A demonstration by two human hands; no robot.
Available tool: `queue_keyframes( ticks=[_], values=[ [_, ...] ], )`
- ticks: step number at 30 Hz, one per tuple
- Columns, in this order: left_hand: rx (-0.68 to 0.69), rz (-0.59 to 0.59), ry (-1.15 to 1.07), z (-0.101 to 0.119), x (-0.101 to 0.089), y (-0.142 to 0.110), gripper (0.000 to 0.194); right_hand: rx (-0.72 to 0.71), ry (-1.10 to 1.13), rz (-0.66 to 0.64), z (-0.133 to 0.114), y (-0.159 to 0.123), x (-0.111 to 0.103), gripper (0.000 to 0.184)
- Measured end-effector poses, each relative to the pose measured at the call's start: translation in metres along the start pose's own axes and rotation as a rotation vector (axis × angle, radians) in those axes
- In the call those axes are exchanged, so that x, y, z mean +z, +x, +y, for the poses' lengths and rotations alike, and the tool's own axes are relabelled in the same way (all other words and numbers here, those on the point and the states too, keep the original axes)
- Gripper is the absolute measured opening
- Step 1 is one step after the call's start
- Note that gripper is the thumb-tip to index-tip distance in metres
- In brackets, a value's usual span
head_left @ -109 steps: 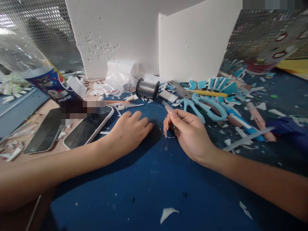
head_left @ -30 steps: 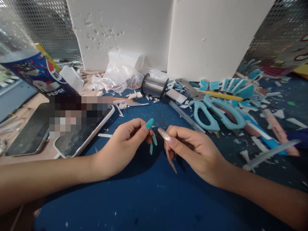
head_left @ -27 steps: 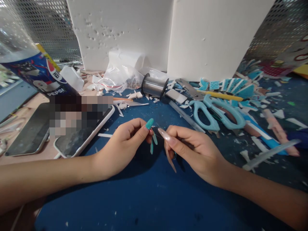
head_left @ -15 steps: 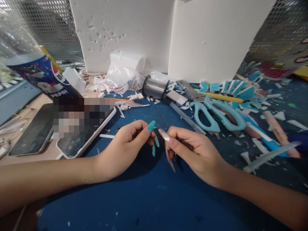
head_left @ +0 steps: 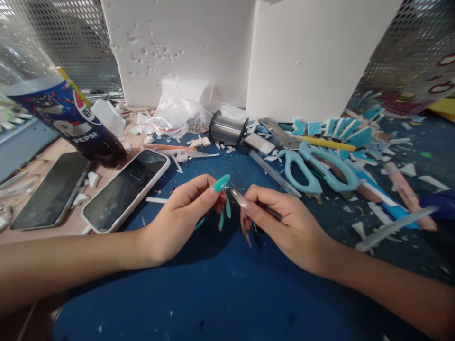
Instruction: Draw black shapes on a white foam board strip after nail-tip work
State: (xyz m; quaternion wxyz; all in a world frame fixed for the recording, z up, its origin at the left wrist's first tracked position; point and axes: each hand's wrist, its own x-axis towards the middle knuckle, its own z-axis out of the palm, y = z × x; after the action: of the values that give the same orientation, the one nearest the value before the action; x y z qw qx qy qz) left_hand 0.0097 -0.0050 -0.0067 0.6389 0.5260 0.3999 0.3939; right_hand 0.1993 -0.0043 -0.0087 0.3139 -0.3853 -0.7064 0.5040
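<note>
Above the middle of the blue work surface [head_left: 213, 303], my left hand [head_left: 188, 218] is closed in a pinch, its long teal nails pointing right. Whatever sits between those fingertips is too small or hidden to name. Facing it, a short gap away, my right hand [head_left: 284, 222] is closed around a thin dark stick-like tool [head_left: 272, 212]. Only part of its shaft shows; its tip lies near the left fingertips. Behind the right hand lie light-blue-handled scissors [head_left: 329, 173]. A spool of clear line [head_left: 228, 129] lies on its side beyond both hands.
At left are a Pepsi cup [head_left: 81, 121], a white-cased phone [head_left: 124, 194] and a dark phone [head_left: 51, 189]. White foam boards [head_left: 313, 61] stand behind. Plastic bags [head_left: 177, 111], a yellow pencil [head_left: 327, 143], a blue cutter [head_left: 387, 196] and white scraps [head_left: 360, 230] lie around.
Both hands stay close together, with slight finger shifts. More of the dark tool's shaft shows behind my right thumb. The view has shifted a little, so things appear slightly further left.
</note>
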Motion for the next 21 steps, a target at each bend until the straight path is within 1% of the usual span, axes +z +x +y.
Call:
queue_keyframes(
  ticks=[2,4,9,12,15,17,21],
  values=[
    [-0.014,0.006,-0.008,0.0006,0.0,0.0,0.025,-0.008,-0.012,0.005,0.0008,-0.0002,-0.0002,0.033],
    [-0.011,0.004,0.031,0.0015,-0.0002,0.0002,0.028,-0.027,-0.034,0.014,0.0014,-0.0004,-0.0004,0.032],
    [0.02,-0.044,0.135,0.0035,-0.0005,0.0001,0.033,-0.043,-0.086,0.027,0.0017,-0.0004,0.0002,0.031],
    [0.01,-0.037,0.144,0.0035,-0.0004,-0.0004,0.034,-0.064,-0.056,0.04,0.0016,-0.0001,0.0006,0.029],
    [0.011,-0.029,0.127,0.0023,-0.001,-0.0005,0.034,-0.114,0.008,0.057,0.0024,-0.0004,0.0005,0.027],
    [0.021,-0.024,0.105,0.0015,-0.0015,-0.0004,0.034,-0.145,0.028,0.098,0.0031,-0.0011,0.0007,0.026],
    [0.032,-0.019,0.078,0.0013,-0.0016,-0.0004,0.035,-0.176,0.062,0.269,0.0034,-0.0023,0.002,0.025]
  ],
)
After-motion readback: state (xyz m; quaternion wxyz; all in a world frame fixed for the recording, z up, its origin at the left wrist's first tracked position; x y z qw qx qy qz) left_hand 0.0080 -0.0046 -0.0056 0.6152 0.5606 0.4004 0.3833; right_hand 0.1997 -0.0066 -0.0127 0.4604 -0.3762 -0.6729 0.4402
